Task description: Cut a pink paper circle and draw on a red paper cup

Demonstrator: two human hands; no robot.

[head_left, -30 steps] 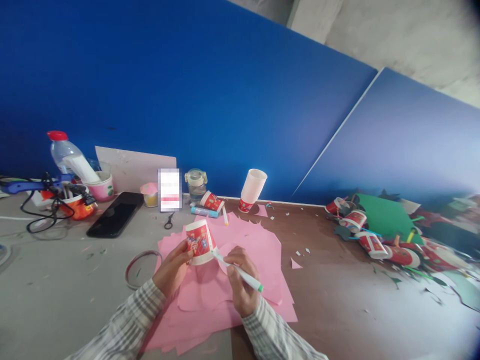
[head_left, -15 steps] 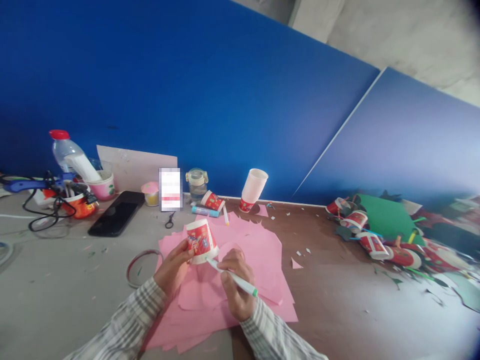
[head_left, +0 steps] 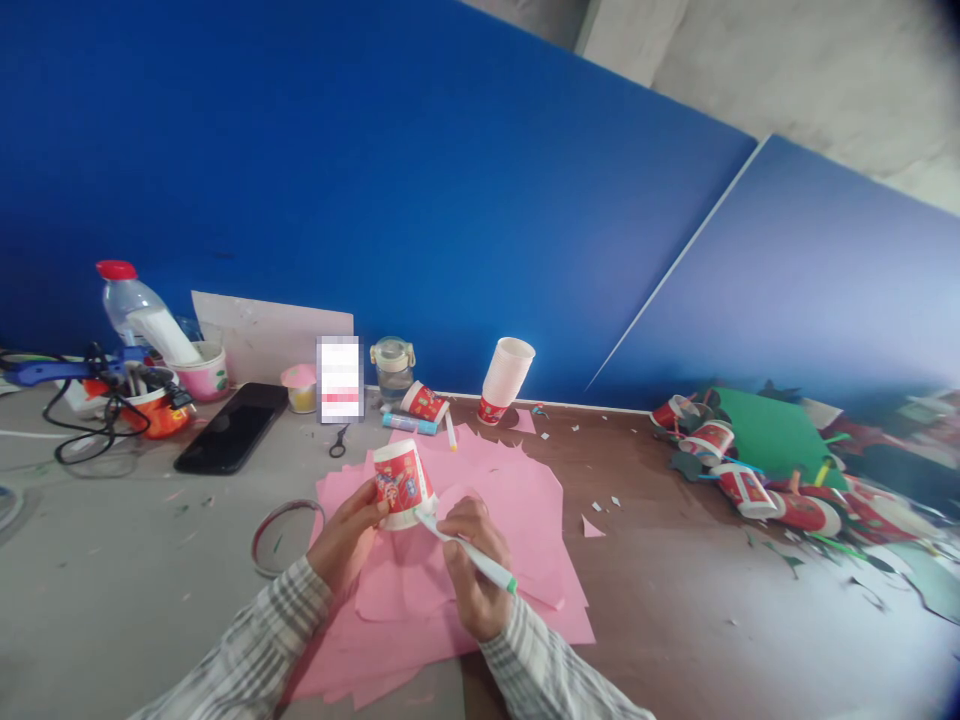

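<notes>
A red-and-white paper cup [head_left: 403, 482] is tilted upside down in my left hand [head_left: 349, 532], whose fingers wrap its left side. My right hand [head_left: 476, 565] grips a white marker pen [head_left: 487, 567] with a green end. The pen's tip touches or nearly touches the cup's white lower rim, where faint green marks show; contact is hard to tell. Both hands are above a stack of pink paper sheets [head_left: 525, 520] on the table.
Behind the paper lie a blue glue stick [head_left: 409, 424], another paper cup [head_left: 426, 402] and a stack of cups [head_left: 508, 375]. A black phone [head_left: 232, 428] and a tape ring [head_left: 259, 545] are on the left. Several cups with green paper [head_left: 776, 435] crowd the right. A blue partition [head_left: 450, 200] stands behind.
The pen tip has shifted very slightly to the right along the cup's rim. My hands and the cup are otherwise nearly still, and the whole view has drifted a little.
</notes>
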